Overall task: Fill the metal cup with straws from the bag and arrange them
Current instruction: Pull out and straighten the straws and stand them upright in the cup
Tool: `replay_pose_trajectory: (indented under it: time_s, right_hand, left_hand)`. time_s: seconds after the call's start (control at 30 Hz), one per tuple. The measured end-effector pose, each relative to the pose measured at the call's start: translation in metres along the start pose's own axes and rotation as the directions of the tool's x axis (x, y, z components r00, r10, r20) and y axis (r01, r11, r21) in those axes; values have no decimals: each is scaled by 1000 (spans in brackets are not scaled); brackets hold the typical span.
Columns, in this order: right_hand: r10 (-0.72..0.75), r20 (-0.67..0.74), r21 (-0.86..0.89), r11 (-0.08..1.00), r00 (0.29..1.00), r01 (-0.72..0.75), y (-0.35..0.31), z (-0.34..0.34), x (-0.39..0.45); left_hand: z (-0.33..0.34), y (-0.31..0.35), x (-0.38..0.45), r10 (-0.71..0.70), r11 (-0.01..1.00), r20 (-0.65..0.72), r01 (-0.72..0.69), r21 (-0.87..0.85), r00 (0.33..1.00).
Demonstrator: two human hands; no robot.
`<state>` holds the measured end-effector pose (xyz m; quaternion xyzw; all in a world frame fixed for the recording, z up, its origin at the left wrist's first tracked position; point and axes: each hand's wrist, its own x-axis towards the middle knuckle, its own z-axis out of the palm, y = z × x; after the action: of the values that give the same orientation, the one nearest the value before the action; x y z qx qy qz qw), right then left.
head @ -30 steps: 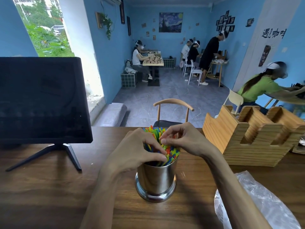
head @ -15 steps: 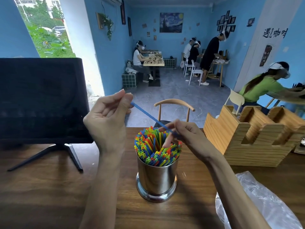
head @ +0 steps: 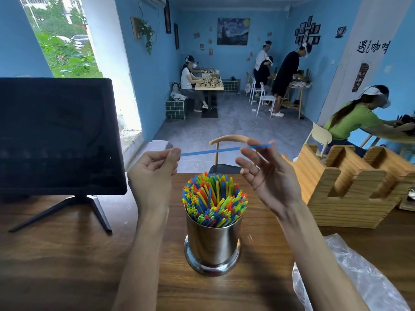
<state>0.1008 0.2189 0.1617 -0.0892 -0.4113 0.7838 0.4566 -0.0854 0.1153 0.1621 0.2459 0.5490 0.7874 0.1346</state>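
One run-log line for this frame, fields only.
left hand: pinches blue straw end | right hand: pinches other end | straw: level above metal cup | cup: packed with straws | bag: lies at right

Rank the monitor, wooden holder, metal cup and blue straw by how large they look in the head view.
1. monitor
2. wooden holder
3. metal cup
4. blue straw, thinnest by far

The cup stands nearer the camera, so its true size against the holder is unsure.

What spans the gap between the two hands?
A blue straw, pinched by the left hand and right hand, above the cup; head view.
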Motion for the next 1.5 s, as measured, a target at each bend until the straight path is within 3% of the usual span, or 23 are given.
replay_pose_trajectory:
  time_s: [0.13,0.3,0.4,0.5,0.57,0.67,0.8,0.93,1.1,1.17,1.27,1.33,1.5]
  right_hand:
    - [-41,42,-20,999,998,42,-6,7,3]
    - [36,178,-362,932,983,31,-3,3,7]
    - [125,240,-633,772,963,57,4,-7,9]
    - [178,266,-812,572,947,120,17,-10,8]
    - [122,274,-893,401,954,205,23,-7,9]
    - [82,293,-928,265,953,262,22,-5,10]
    - [79,302,-926,262,950,273,20,-7,10]
    - [86,275,-926,290,958,240,18,-11,8]
    - [88,267,-935,267,960,235,19,-14,8]
    - [85,260,-934,276,962,228,19,-14,8]
    - [77,248,-932,290,966,217,20,-14,8]
    - [78,249,-934,283,965,218,20,-14,8]
    - [89,241,-938,275,966,209,20,-13,6]
  left_hand:
    - [-1,-1,0,-35,999,62,32,43,997]
    - [-3,12,0,26,981,-103,-46,-188,994]
    - [-5,24,0,73,943,-139,-114,-313,988]
    - [-1,32,-5,188,939,-87,-205,-276,978]
    - [3,31,-9,272,944,4,-265,-197,962]
    - [6,21,-12,300,950,250,-312,10,921]
    - [2,8,-15,163,828,593,-436,352,788]
    - [-5,-4,-13,-24,616,722,-559,556,691]
    - [-9,6,-16,-39,639,762,-570,517,647]
    - [-14,13,-17,-68,668,802,-571,478,593]
    - [-19,14,-18,-186,556,852,-663,501,489]
    - [-20,9,-19,-211,506,849,-689,519,485]
    - [-17,6,-18,-200,517,830,-663,541,521]
